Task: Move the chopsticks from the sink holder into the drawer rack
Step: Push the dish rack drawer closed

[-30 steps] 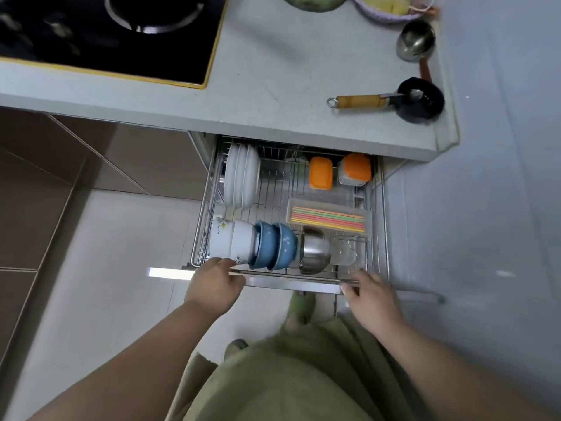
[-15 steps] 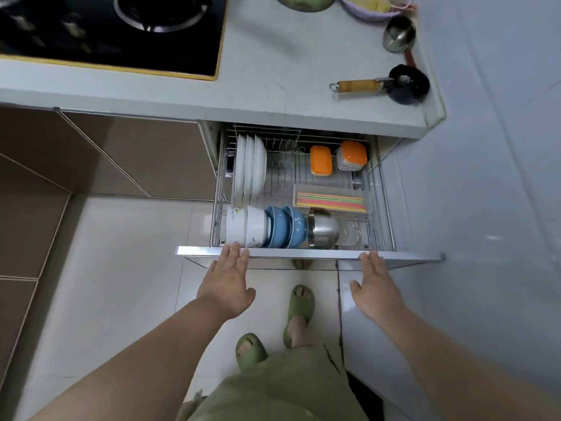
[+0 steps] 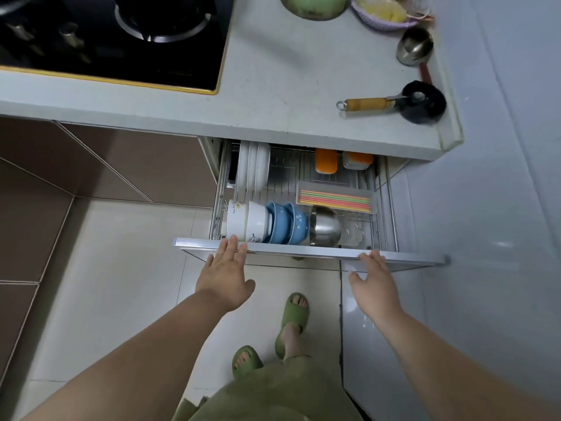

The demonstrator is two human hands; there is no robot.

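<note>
The wire drawer rack [image 3: 385,189] stands pulled partway out from under the counter. Coloured chopsticks [image 3: 334,198] lie flat in a clear tray at its right middle. My left hand [image 3: 226,275] presses flat, fingers spread, against the drawer's metal front [image 3: 303,253] near the left end. My right hand [image 3: 375,284] lies flat against the same front near the right end. Neither hand holds anything. The sink holder is out of view.
White plates [image 3: 253,171], white and blue bowls [image 3: 270,221], a steel bowl [image 3: 324,227] and orange-lidded boxes [image 3: 326,161] fill the rack. The counter [image 3: 288,86] carries a hob, a small black pan [image 3: 422,104] and a steel ladle. My sandalled feet stand below the drawer.
Both hands went from gripping the drawer's top edge to lying flat against its front. The drawer has slid inward under the counter, so less of the rack shows.
</note>
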